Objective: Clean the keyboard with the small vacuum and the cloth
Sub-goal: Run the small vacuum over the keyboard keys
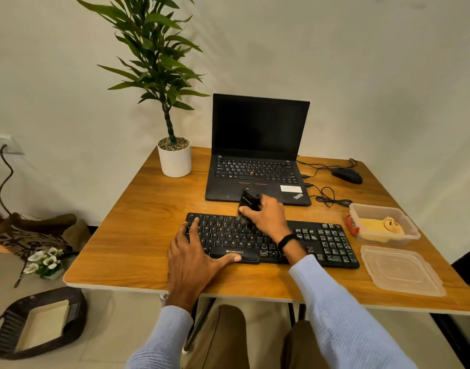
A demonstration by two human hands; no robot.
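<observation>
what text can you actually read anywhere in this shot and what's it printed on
"ZEBRONICS": front edge of the keyboard.
"ThinkPad": right corner of the palm rest of the laptop.
Keyboard letter keys: a few legible, such as "B", "N", "M"; the rest too small.
White sticker on the laptop: too blurred to read.
Print on the small vacuum: too blurred to read.
</observation>
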